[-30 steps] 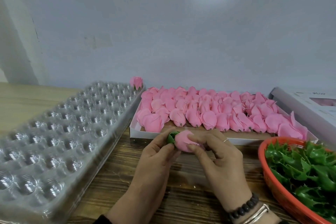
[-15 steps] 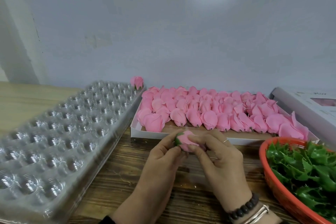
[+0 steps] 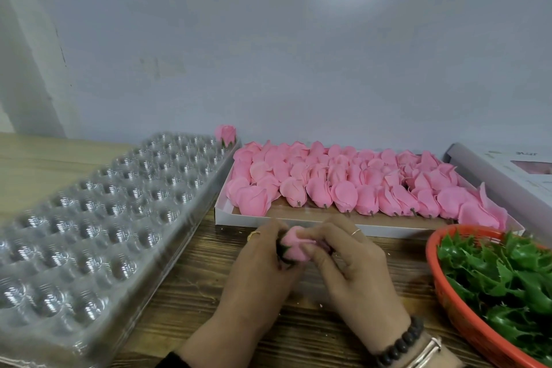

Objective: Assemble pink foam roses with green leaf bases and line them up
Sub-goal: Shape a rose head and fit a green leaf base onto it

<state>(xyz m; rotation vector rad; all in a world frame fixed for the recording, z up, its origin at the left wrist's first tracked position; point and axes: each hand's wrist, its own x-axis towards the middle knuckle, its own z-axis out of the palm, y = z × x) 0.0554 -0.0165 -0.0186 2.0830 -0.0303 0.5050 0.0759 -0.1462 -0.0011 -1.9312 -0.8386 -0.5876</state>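
Low in the middle of the frame, two hands meet over a wooden table (image 3: 185, 302). The left hand (image 3: 263, 266) and the right hand (image 3: 349, 263) both curl their fingers around one pink rose (image 3: 294, 243), pinching it between them. A dark green leaf base (image 3: 282, 249) shows only as a sliver at the rose's left end, against the left fingers. The right wrist wears a dark bead bracelet (image 3: 400, 343).

Just behind the hands, across the centre, a flat white box (image 3: 298, 222) holds rows of loose pink rose heads (image 3: 343, 182), small stems pointing toward the viewer. At the lower right, an orange basket (image 3: 448, 308) is heaped with green leaf bases (image 3: 513, 272). Along the left side lies a clear plastic tray (image 3: 89, 218) with many round cups. One finished rose (image 3: 226, 134) stands at its far corner, near the wall.

Judging by this, the work has barely begun: one rose is placed, one is in hand, and the box is still nearly full.

Whether the base is fully seated cannot be told, since fingers cover the joint. The basket and tray run off the frame edges, and a white box (image 3: 513, 170) at the far right is cut off, its contents unclear
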